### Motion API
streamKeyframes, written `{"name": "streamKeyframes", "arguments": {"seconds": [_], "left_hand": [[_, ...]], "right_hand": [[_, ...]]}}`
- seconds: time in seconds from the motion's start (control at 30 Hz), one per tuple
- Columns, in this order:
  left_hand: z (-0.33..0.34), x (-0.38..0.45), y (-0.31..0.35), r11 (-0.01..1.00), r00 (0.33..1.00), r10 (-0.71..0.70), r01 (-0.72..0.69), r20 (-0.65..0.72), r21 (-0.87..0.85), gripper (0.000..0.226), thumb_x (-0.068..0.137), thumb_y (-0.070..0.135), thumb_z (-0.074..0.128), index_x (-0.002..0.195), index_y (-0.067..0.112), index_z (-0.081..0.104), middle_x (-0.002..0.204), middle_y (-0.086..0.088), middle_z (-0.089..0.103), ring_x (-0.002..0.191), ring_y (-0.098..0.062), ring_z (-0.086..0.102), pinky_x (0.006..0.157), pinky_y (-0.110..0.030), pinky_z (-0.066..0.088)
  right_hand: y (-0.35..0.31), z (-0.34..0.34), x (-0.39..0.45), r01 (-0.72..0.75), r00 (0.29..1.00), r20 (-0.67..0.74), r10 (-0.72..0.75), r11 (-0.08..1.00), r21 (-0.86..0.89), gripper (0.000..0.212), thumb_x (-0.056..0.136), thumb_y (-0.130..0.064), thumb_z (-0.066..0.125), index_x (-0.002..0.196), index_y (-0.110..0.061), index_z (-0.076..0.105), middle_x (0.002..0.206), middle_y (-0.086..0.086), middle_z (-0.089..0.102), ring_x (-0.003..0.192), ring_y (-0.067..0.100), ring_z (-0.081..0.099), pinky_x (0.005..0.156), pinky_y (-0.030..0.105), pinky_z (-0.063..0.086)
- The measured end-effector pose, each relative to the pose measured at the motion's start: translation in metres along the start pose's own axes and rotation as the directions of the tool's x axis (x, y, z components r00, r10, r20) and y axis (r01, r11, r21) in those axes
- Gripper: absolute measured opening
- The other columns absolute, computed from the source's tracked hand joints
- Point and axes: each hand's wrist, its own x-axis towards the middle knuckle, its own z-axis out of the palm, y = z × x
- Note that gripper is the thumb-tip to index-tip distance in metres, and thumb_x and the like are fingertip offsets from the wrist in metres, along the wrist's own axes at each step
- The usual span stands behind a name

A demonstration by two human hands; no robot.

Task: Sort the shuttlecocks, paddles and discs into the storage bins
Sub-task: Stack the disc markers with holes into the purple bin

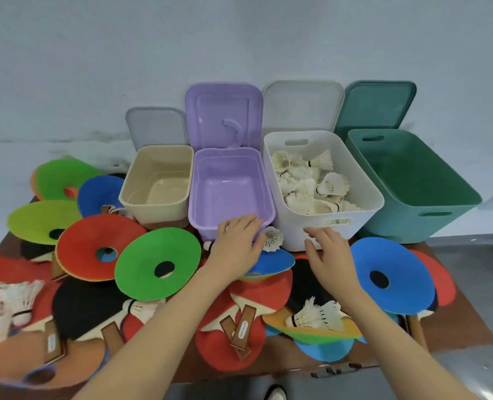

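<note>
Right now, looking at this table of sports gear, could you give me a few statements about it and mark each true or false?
1. The white bin holds shuttlecocks. True.
2. The purple bin is full of discs. False: it is empty.
3. The left hand is by a shuttlecock in front of the purple bin. True.
4. The green bin holds paddles. False: nothing shows in it.
5. The right hand grips a blue disc. False: it holds nothing.
</note>
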Motion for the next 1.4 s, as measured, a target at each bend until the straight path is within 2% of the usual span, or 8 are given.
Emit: {"name": "streamKeyframes", "arguments": {"seconds": [0.23, 0.4, 0.6, 0.73, 0.93, 1.07, 1.27, 1.4], "left_hand": [[0.021, -0.012, 0.032, 0.998, 0.999, 0.053, -0.054, -0.010, -0.036, 0.040, 0.097, 0.029, 0.041, 0.137, 0.022, 0.043, 0.143, 0.009, 0.041, 0.132, -0.008, 0.032, 0.102, -0.024, 0.011], [0.044, 0.002, 0.078, 0.993, 0.994, 0.108, -0.106, 0.029, -0.048, 0.041, 0.097, 0.031, 0.038, 0.135, 0.019, 0.046, 0.140, 0.004, 0.044, 0.130, -0.015, 0.033, 0.105, -0.029, 0.009], [0.093, 0.032, 0.147, 0.996, 0.986, 0.076, -0.070, 0.151, -0.048, 0.043, 0.097, 0.030, 0.039, 0.140, 0.022, 0.038, 0.144, 0.005, 0.039, 0.132, -0.014, 0.031, 0.104, -0.031, 0.015], [0.138, 0.041, 0.171, 0.997, 0.948, -0.069, 0.074, 0.311, -0.005, 0.056, 0.096, 0.038, 0.037, 0.147, 0.021, 0.021, 0.149, 0.000, 0.030, 0.135, -0.022, 0.026, 0.108, -0.039, 0.020], [0.182, 0.037, 0.184, 0.963, 0.853, -0.247, 0.270, 0.460, 0.016, 0.074, 0.094, 0.042, 0.042, 0.150, 0.017, 0.001, 0.143, -0.009, 0.036, 0.129, -0.030, 0.034, 0.106, -0.046, 0.024], [0.192, 0.037, 0.186, 0.939, 0.875, -0.283, 0.336, 0.392, -0.072, 0.070, 0.093, 0.032, 0.049, 0.149, 0.018, 0.009, 0.133, -0.006, 0.042, 0.124, -0.026, 0.040, 0.103, -0.044, 0.028], [0.182, 0.032, 0.187, 0.941, 0.943, -0.211, 0.267, 0.256, -0.209, 0.065, 0.091, 0.015, 0.048, 0.148, 0.026, 0.018, 0.107, 0.000, 0.044, 0.103, -0.021, 0.044, 0.094, -0.034, 0.030], [0.156, 0.020, 0.177, 0.932, 0.965, -0.192, 0.236, 0.177, -0.275, 0.057, 0.093, 0.021, 0.047, 0.145, 0.032, 0.023, 0.108, 0.005, 0.047, 0.103, -0.015, 0.044, 0.090, -0.033, 0.029]], "right_hand": [[0.034, -0.016, -0.025, -0.039, 0.999, 0.023, 0.041, 0.995, -0.087, 0.025, 0.089, -0.015, 0.057, 0.113, -0.010, 0.063, 0.104, 0.005, 0.063, 0.090, 0.027, 0.057, 0.076, 0.041, 0.046], [0.095, -0.038, -0.039, -0.174, 0.976, 0.077, 0.202, 0.944, -0.280, 0.040, 0.089, -0.023, 0.059, 0.126, -0.008, 0.055, 0.119, 0.015, 0.057, 0.104, 0.037, 0.053, 0.085, 0.047, 0.042], [0.174, -0.072, -0.044, -0.353, 0.878, 0.151, 0.453, 0.829, -0.433, 0.068, 0.090, -0.045, 0.050, 0.147, -0.019, 0.023, 0.151, 0.021, 0.019, 0.134, 0.041, 0.024, 0.107, 0.050, 0.021], [0.215, -0.081, -0.046, -0.398, 0.832, 0.204, 0.516, 0.811, -0.429, 0.078, 0.090, -0.049, 0.049, 0.148, -0.016, 0.009, 0.150, 0.022, 0.017, 0.133, 0.040, 0.028, 0.106, 0.047, 0.025], [0.243, -0.085, -0.042, -0.481, 0.816, 0.274, 0.509, 0.861, -0.167, 0.058, 0.092, -0.016, 0.049, 0.144, -0.011, 0.023, 0.135, 0.014, 0.042, 0.113, 0.035, 0.048, 0.089, 0.044, 0.037], [0.239, -0.091, -0.042, -0.459, 0.877, 0.256, 0.407, 0.867, 0.196, 0.047, 0.090, -0.001, 0.046, 0.136, -0.010, 0.040, 0.126, 0.010, 0.051, 0.109, 0.025, 0.048, 0.079, 0.029, 0.036], [0.223, -0.096, -0.046, -0.453, 0.891, 0.213, 0.401, 0.817, 0.357, 0.044, 0.090, 0.004, 0.044, 0.131, -0.010, 0.048, 0.103, -0.002, 0.059, 0.088, 0.018, 0.052, 0.069, 0.014, 0.040], [0.207, -0.103, -0.051, -0.471, 0.875, 0.117, 0.469, 0.771, 0.428, 0.047, 0.089, 0.007, 0.041, 0.133, -0.010, 0.047, 0.088, -0.021, 0.050, 0.089, 0.028, 0.055, 0.071, 0.030, 0.046]]}}
